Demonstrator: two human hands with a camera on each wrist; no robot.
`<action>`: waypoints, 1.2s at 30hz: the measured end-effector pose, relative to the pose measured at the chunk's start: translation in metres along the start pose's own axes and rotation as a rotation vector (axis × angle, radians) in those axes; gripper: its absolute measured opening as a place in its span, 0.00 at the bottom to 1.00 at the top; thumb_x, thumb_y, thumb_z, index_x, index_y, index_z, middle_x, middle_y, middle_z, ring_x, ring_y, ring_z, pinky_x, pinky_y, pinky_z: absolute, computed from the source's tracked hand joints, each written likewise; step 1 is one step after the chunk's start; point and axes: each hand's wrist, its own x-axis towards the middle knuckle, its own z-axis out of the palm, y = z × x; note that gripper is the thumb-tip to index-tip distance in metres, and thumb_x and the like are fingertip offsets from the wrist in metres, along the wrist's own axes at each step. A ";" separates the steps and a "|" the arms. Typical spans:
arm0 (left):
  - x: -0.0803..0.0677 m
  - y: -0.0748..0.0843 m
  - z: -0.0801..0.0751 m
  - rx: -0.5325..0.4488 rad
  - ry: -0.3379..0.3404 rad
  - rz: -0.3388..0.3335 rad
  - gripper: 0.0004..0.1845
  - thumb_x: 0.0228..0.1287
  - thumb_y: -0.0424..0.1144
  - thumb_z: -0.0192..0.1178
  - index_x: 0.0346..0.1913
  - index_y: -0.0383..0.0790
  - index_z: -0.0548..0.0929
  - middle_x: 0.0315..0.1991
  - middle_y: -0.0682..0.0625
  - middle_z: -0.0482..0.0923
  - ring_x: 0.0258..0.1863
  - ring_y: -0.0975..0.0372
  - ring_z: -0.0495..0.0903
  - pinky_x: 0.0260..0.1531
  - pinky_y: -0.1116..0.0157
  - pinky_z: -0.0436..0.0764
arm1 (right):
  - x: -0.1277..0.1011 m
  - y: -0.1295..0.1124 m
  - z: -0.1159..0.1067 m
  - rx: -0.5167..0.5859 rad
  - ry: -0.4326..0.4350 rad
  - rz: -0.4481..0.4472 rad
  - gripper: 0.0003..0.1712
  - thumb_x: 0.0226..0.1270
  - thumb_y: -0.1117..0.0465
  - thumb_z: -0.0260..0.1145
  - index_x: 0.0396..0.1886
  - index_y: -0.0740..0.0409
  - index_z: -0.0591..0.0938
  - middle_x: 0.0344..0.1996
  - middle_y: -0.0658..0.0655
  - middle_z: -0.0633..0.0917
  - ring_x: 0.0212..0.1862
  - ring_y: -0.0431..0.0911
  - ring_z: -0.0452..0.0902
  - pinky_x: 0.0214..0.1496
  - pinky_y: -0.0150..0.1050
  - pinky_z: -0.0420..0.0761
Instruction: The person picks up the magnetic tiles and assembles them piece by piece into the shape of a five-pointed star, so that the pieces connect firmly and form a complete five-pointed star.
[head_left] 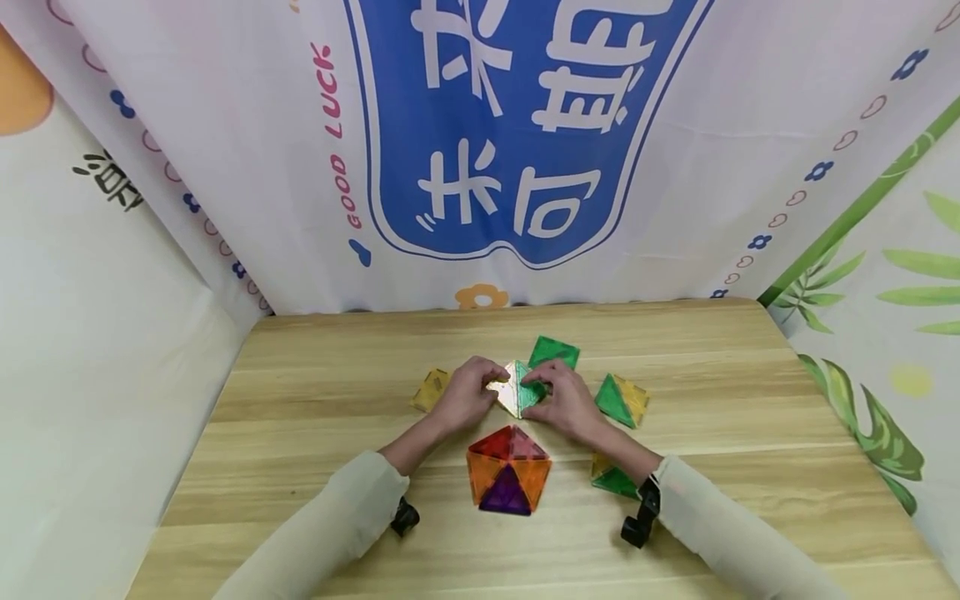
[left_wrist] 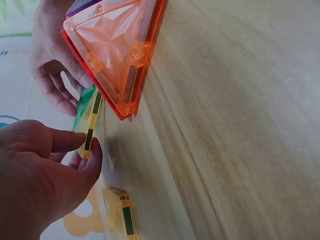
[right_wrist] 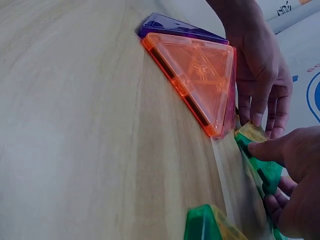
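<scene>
On a wooden table (head_left: 300,400) hung round with printed cloth, we see both hands meet over a small cluster of see-through plastic tiles: the left hand (head_left: 467,395) pinches the yellow tile (head_left: 511,390) by its edge, thumb and forefinger closed on it, while the right hand (head_left: 567,402) grasps the green tile (head_left: 534,393) joined to it, the pair raised just behind the finished pyramid (head_left: 509,469) of red, orange and purple. We judge the joint fragile: a squeeze too hard or a twist between the two hands could pop the tiles apart, and a dropped wrist could knock the pyramid, which stands close under both forearms. The head view alone shows the spare pieces, a yellow square (head_left: 431,389) to the left and a green-and-yellow pair (head_left: 622,401) to the right; the left wrist view alone shows the thumb (left_wrist: 91,156) pressed to the yellow tile's rim.
</scene>
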 end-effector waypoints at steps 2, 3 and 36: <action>0.002 -0.001 0.000 -0.019 -0.006 -0.022 0.15 0.65 0.17 0.63 0.51 0.32 0.89 0.51 0.42 0.83 0.53 0.51 0.81 0.55 0.52 0.84 | 0.000 0.001 -0.001 0.019 0.003 -0.003 0.26 0.53 0.63 0.87 0.53 0.56 0.89 0.55 0.58 0.82 0.53 0.52 0.79 0.55 0.49 0.83; 0.003 -0.001 -0.001 -0.038 -0.014 -0.039 0.15 0.65 0.17 0.63 0.50 0.33 0.89 0.51 0.42 0.84 0.52 0.51 0.81 0.54 0.53 0.84 | -0.001 0.002 -0.002 0.032 0.002 -0.006 0.25 0.55 0.64 0.86 0.53 0.56 0.89 0.54 0.57 0.82 0.52 0.51 0.79 0.53 0.47 0.83; 0.012 0.005 -0.003 -0.439 -0.429 -0.083 0.09 0.76 0.30 0.62 0.50 0.38 0.90 0.51 0.49 0.87 0.48 0.60 0.81 0.53 0.61 0.82 | -0.063 0.011 -0.026 0.550 -0.094 -0.007 0.19 0.60 0.72 0.80 0.50 0.66 0.85 0.41 0.67 0.85 0.35 0.43 0.83 0.36 0.33 0.86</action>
